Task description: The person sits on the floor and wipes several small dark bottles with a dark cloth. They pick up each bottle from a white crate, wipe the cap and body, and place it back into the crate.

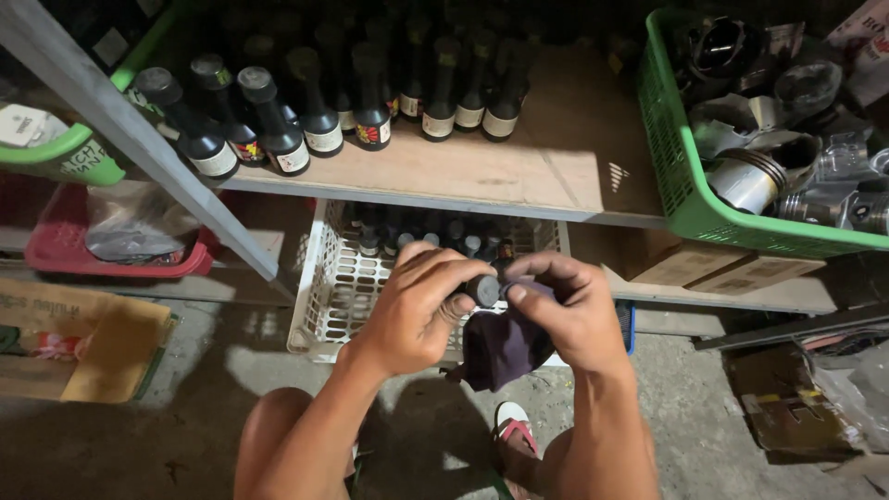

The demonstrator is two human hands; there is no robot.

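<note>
Crouched by a white crate (319, 296) of bottles, left hand (421, 310) and right hand (569, 319) clamp fingers on a small dark bottle (483, 291), wiping it with a purple cloth (500, 347); cleaned bottles line the shelf (519, 167) above, others remain crated.

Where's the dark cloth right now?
In the head view the dark cloth hangs at centre frame under the right hand, wrapped around a small dark bottle that the left hand also touches, in front of the white crate.
</note>
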